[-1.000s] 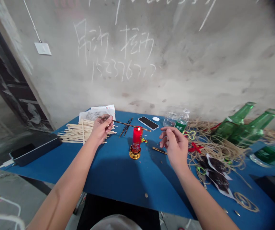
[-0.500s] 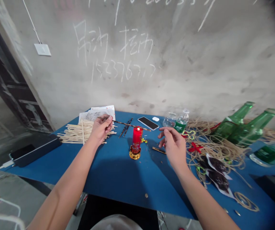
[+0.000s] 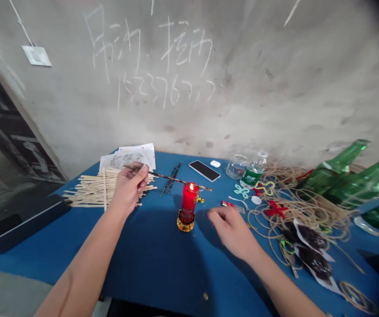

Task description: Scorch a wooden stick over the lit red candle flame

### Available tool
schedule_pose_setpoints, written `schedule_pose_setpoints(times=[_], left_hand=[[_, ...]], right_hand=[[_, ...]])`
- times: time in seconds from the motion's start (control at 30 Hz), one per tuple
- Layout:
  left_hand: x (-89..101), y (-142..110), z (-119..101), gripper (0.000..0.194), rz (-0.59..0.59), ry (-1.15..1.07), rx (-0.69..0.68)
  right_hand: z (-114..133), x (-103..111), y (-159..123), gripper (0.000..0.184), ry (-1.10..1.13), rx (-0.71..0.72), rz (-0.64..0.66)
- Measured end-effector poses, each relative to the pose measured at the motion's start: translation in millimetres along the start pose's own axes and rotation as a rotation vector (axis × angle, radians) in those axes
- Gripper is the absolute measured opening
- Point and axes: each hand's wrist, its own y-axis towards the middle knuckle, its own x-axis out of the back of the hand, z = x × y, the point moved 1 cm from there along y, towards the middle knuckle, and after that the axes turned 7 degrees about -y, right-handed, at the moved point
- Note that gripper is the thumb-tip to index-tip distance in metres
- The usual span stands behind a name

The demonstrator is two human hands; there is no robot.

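My left hand [image 3: 128, 187] pinches a thin, dark-mottled stick [image 3: 167, 177] between thumb and fingers. The stick slants across to the right, its far end passing at the flame of a red candle [image 3: 188, 203]. That candle stands upright on a gold base [image 3: 185, 223]. To its right, my right hand [image 3: 232, 231] is low at the table with fingers curled in; what they hold, if anything, is hidden. Two similar dark sticks [image 3: 171, 178] lie behind the candle. A pile of pale wooden sticks [image 3: 90, 189] lies beside my left hand.
A phone [image 3: 204, 170] and a white earbud case [image 3: 215, 164] lie at the back. A glass jar [image 3: 236, 166], a plastic bottle [image 3: 254, 171], tangled cord [image 3: 275, 226] and green glass bottles [image 3: 337, 169] crowd the right. A dark box [image 3: 24, 222] sits at the left edge.
My right hand has dropped to the table and its fingers have curled in, hiding the gold-and-black flat piece. The left hand keeps the stick at the flame. The view has tilted down.
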Motion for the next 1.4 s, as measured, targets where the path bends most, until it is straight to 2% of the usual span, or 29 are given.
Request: schedule_pose_setpoints(times=[0.17,0.3,0.33,0.53,0.63,0.77,0.9,1.03,1.23,1.4], left_hand=[[-2.0,3.3,1.4,0.054,-0.074,0.039,0.052],[-4.7,4.2,4.3,0.049,-0.134,0.096,0.056],[-5.5,4.2,5.0,0.050,-0.152,0.104,0.048],[-10.1,5.5,7.6,0.053,-0.210,0.028,0.092],[-13.5,6.9,6.9,0.054,-0.234,-0.056,0.080],[-16.3,8.4,7.5,0.058,-0.255,-0.172,0.133],[-12.7,10.7,10.9,0.057,-0.240,-0.203,0.126],[-12.8,12.6,13.1,0.054,-0.221,-0.196,0.149],[-15.8,9.0,9.9,0.054,-0.149,-0.213,0.126],[-10.5,7.5,10.1,0.054,-0.099,-0.243,0.151]], right_hand=[[10.6,-0.5,0.2,0.039,-0.043,0.062,0.210],[9.3,0.5,1.7,0.041,-0.050,0.111,0.404],[7.8,1.0,2.9,0.042,-0.039,0.104,0.412],[-4.4,1.6,16.9,0.044,-0.009,0.075,0.412],[-14.1,-0.7,25.3,0.040,-0.009,0.031,0.425],[-26.0,-2.1,30.1,0.043,0.009,-0.045,0.413],[-30.2,-1.8,29.7,0.045,0.044,-0.090,0.401],[-35.1,0.2,32.4,0.059,0.090,-0.174,0.281],[-48.2,4.7,35.2,0.078,0.125,-0.227,0.111],[-49.9,11.9,37.6,0.082,0.112,-0.214,0.073]])
